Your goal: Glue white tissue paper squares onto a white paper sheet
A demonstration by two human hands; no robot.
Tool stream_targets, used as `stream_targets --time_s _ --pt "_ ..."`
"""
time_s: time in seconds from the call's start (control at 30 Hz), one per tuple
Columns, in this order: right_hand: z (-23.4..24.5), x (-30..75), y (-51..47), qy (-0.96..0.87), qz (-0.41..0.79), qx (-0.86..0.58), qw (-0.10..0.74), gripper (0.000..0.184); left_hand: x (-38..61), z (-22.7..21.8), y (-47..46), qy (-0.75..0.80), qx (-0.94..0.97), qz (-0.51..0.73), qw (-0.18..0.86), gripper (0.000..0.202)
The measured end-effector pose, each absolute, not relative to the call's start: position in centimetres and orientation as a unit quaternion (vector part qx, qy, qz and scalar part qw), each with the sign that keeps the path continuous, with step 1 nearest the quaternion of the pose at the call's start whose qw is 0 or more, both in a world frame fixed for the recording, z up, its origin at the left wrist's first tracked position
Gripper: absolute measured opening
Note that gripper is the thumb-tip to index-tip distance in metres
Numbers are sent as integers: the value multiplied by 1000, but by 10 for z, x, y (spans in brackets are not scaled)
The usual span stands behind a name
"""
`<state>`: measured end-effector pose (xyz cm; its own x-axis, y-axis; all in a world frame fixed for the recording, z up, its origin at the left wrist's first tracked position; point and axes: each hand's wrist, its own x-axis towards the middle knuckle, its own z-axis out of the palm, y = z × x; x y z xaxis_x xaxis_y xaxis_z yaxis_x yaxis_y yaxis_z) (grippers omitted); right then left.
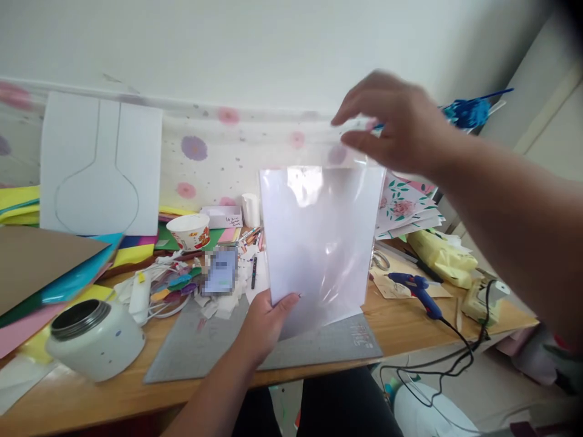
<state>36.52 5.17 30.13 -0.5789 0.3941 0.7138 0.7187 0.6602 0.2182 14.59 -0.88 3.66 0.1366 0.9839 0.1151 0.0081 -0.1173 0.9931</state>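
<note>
My left hand (268,315) grips the lower left edge of a clear plastic sleeve (332,255) with white paper inside, its thumb on the front face. The sleeve stands nearly upright above a grey cutting mat (182,346), and glare lies across its surface. Above the sleeve's top right corner, my right hand (382,121) is raised, slightly blurred. Its fingers are curved, with a small gap showing between fingertips and thumb. Faint clear film shows just below this hand; whether they touch is hard to make out.
On the left are a white jar (95,343), coloured sheets (54,267) and a white board (102,164) with a flask outline. A paper bowl (188,232) and phone (221,271) sit behind the mat. At right lie a blue glue gun (419,291), cables (449,364) and a yellow pack (441,258).
</note>
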Motion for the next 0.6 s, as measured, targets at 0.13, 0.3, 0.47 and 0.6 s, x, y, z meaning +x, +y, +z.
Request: stream_targets --time_s 0.13,0.3,0.47,0.6 --pt "279 358 53 -900 -125 -330 255 59 146 39 -5 443 585 468 492 39" --pt "272 358 65 -905 -58 -386 167 28 144 42 6 453 610 441 478 41" --pt "265 373 84 -881 -104 -377 265 41 136 47 29 489 549 471 488 49" --pt "225 386 117 -765 -5 -438 473 90 121 75 54 530 461 562 437 46"
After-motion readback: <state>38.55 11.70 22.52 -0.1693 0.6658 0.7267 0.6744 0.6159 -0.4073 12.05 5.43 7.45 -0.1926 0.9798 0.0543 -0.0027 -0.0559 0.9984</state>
